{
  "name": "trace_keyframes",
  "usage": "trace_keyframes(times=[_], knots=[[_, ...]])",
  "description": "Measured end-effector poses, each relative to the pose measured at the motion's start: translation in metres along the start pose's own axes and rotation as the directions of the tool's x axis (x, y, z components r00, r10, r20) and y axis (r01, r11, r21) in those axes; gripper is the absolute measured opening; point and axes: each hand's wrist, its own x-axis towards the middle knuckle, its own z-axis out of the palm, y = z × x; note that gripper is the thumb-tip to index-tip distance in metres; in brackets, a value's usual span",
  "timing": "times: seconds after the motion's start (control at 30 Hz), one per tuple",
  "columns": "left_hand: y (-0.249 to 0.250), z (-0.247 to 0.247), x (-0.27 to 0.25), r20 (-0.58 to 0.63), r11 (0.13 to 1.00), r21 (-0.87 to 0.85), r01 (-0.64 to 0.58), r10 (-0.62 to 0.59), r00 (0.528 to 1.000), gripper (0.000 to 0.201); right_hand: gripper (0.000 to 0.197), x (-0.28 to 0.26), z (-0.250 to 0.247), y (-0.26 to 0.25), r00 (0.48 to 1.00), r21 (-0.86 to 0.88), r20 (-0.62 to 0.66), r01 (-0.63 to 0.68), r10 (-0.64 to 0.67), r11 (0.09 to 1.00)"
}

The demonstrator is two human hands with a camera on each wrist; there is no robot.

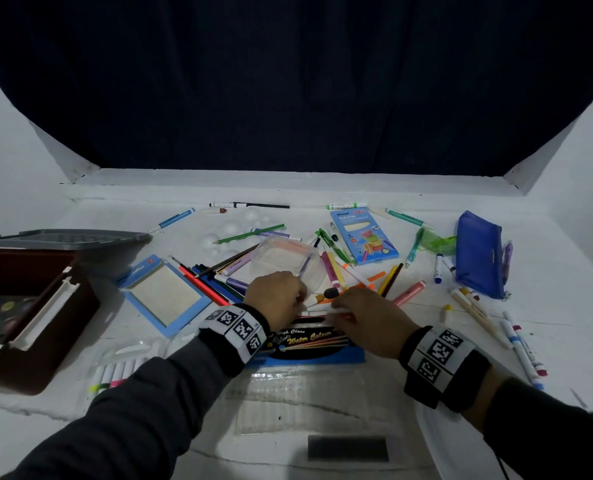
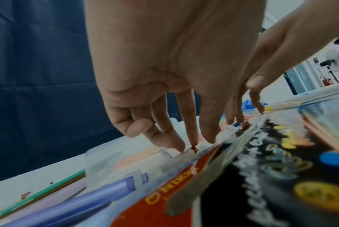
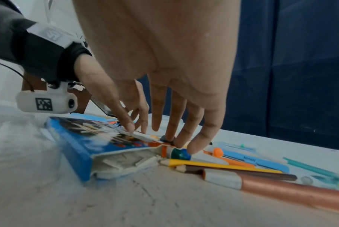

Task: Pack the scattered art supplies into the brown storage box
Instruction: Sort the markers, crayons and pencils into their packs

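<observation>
My left hand [image 1: 276,296] has its fingertips [image 2: 179,145] down on a thin white marker [image 2: 181,155] at the top edge of the watercolor pack [image 1: 307,341], fingers fairly straight and spread, pressing rather than gripping. My right hand [image 1: 368,320] meets it from the other side, fingertips [image 3: 196,147] on the capped pens [image 3: 179,153] piled against the pack's open end; fingers extended and apart, nothing clamped as far as I can tell.

Pack is flat cardboard under a clear sleeve, light, a bit bendy, likely slick. End flap gapes, white pieces show inside, so I'd take it by both long edges and keep it level, or contents could slide out. Loose markers are round and light and will roll; best to rake several together and pinch mid-barrel.

Just beyond my hands sits a clear plastic tub [image 1: 284,263], then the blue pencil box [image 1: 364,237] and a blue pouch [image 1: 478,254] far right. Pens and pencils lie all over the white table [image 1: 357,192]. The brown storage box [image 1: 28,320] stands open at my left, well apart from my hands, a paint palette already in it. Most of the packing is left.
</observation>
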Motion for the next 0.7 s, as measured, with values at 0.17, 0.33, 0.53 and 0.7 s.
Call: trace_keyframes(times=[0.17,0.33,0.53,0.7], knots=[[0.007,0.004,0.01,-0.024,0.999,0.03,0.017,-0.017,1.0,0.014,0.027,0.012,0.001,0.009,0.999,-0.211,0.025,-0.04,0.046,0.977],[0.011,0.005,0.016,-0.008,0.997,0.077,0.028,-0.027,1.0,0.019,0.039,0.02,-0.002,0.002,0.996,-0.34,0.06,-0.036,0.06,0.94],[0.009,-0.003,0.016,0.009,0.991,0.134,0.0,-0.001,1.0,0.03,0.035,0.022,-0.005,-0.003,0.991,-0.405,0.088,-0.058,0.102,0.912],[0.001,-0.028,-0.003,-0.056,0.996,-0.09,0.029,-0.034,0.998,0.022,0.03,0.016,-0.009,0.003,0.996,-0.33,0.004,-0.078,0.084,0.941]])
